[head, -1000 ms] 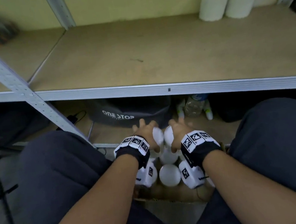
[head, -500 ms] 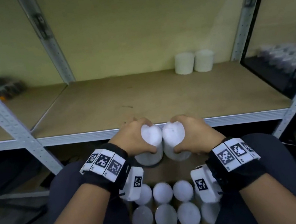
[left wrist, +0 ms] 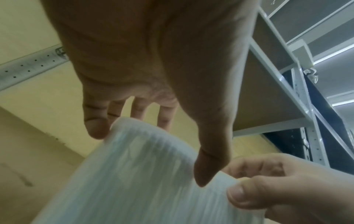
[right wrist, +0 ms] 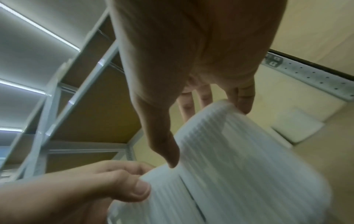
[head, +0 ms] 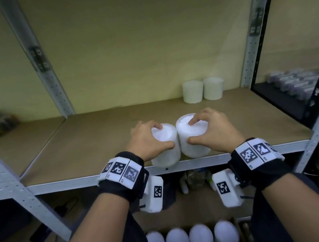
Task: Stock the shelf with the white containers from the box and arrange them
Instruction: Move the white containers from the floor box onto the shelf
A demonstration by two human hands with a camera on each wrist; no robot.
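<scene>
My left hand (head: 146,138) grips one white container (head: 165,144) from the top, my right hand (head: 213,128) grips another (head: 193,136); they touch side by side at the shelf's (head: 96,144) front edge. Two more containers (head: 202,90) stand at back right. Box (head: 234,221) below holds the rest.
</scene>
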